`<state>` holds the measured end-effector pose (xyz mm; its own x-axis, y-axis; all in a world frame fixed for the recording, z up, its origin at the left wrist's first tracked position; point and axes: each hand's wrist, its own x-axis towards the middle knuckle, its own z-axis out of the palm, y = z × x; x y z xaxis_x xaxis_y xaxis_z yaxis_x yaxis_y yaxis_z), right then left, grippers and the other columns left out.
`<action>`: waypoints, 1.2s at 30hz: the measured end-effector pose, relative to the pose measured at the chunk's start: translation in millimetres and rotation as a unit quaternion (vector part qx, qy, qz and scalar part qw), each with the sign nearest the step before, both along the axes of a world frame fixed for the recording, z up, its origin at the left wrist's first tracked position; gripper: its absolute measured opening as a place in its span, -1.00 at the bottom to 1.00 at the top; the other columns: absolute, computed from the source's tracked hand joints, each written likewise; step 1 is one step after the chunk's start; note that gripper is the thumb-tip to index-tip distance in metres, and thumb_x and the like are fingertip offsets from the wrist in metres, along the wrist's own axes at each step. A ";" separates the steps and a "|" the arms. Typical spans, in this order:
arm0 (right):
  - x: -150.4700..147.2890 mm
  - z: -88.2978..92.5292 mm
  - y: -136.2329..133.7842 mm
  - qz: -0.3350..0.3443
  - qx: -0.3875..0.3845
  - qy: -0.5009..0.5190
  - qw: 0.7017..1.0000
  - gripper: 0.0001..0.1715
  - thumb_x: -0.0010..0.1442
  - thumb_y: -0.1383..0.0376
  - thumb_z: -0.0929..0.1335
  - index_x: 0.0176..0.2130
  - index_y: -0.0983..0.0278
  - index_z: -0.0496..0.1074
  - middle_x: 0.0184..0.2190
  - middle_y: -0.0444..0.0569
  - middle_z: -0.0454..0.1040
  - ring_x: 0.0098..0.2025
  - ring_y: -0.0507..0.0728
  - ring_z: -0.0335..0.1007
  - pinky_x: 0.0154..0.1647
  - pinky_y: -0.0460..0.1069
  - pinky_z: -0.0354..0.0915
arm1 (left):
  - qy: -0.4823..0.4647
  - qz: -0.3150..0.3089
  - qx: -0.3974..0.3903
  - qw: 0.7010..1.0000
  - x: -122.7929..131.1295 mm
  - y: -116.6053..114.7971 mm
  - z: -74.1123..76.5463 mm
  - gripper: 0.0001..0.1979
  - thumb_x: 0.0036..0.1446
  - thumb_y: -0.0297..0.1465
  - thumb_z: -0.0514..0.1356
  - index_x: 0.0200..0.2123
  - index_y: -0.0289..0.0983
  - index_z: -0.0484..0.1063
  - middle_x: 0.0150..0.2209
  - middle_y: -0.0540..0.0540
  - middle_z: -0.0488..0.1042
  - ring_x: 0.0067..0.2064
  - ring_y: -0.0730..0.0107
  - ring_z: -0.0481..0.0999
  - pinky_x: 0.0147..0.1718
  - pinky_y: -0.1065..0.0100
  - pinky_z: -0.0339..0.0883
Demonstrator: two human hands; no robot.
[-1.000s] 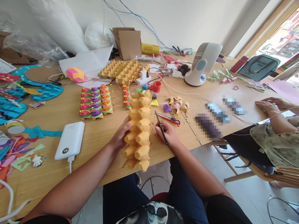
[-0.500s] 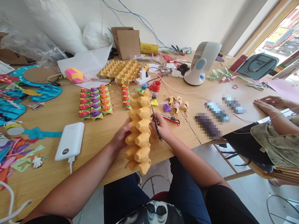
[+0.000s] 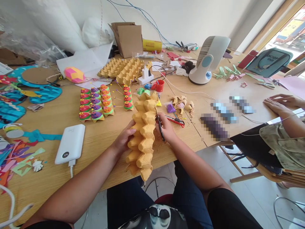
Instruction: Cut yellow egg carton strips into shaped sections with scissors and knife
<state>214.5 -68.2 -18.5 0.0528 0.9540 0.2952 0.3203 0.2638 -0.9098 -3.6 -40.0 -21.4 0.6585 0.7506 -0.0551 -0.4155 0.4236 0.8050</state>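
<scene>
My left hand [image 3: 124, 137] grips the left side of a yellow egg carton strip [image 3: 144, 136], its fingers partly hidden behind the carton. Several bumpy cups run along the strip, which is held upright over the table's front edge. At its right edge, my right hand [image 3: 166, 128] is closed around a slim black tool with a thin tip [image 3: 160, 128]; its exact kind is unclear. Just beyond that hand lies a red utility knife [image 3: 175, 120]. Torn carton pieces and crumbs [image 3: 183, 104] are scattered behind it, beside a purple lump in clear wrap [image 3: 170, 108].
Painted egg-cup rows [image 3: 96, 103] stand at left, with pins behind. A white power bank [image 3: 70, 143] lies nearer. Further back are more egg cartons [image 3: 121, 70], a red cup [image 3: 158, 86] and a fan [image 3: 207, 62]. Another person's hands [image 3: 282, 104] rest on the table at right.
The camera view has shifted slightly. The carton strip's lower end has swung a little left and down, with both hands keeping their hold.
</scene>
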 end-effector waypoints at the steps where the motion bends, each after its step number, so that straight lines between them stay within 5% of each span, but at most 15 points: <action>1: 0.4 0.3 -0.6 0.008 0.003 0.007 1.000 -0.68 0.12 0.19 0.29 -0.08 0.13 0.36 -0.29 -0.13 0.38 -0.26 0.15 0.33 -0.18 0.05 0.32 | 0.004 -0.001 -0.001 1.000 0.1 -0.4 0.2 -0.26 0.09 -0.27 0.43 0.33 0.12 0.32 0.01 0.03 0.64 -0.11 0.19 0.64 -0.25 0.28 0.49; 13: 2.0 -6.7 1.1 -0.036 0.009 -0.032 0.999 -0.72 0.21 0.13 0.34 -0.10 0.17 0.38 -0.36 -0.13 0.37 -0.29 0.16 0.31 -0.22 0.05 0.33 | 0.017 -0.004 -0.004 1.000 0.4 -2.7 2.6 -0.29 0.06 -0.28 0.43 0.29 0.05 0.37 -0.04 0.03 0.64 -0.10 0.19 0.64 -0.21 0.29 0.48; 36: 4.4 -8.0 2.5 -0.046 0.009 -0.048 0.998 -0.67 0.26 0.12 0.32 -0.01 0.19 0.36 -0.08 0.02 0.52 -0.08 0.25 0.43 -0.03 0.09 0.32 | 0.013 -0.043 -0.012 0.999 -1.8 -3.0 -1.9 -0.22 0.11 -0.25 0.46 0.36 0.11 0.29 0.09 -0.01 0.59 0.01 0.18 0.63 -0.10 0.23 0.54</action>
<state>218.9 -65.7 -26.5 0.1108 0.9410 0.3198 0.4296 0.2449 -0.8692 -5.4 -43.0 -23.3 0.7192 0.6888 -0.0912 -0.3549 0.4770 0.8040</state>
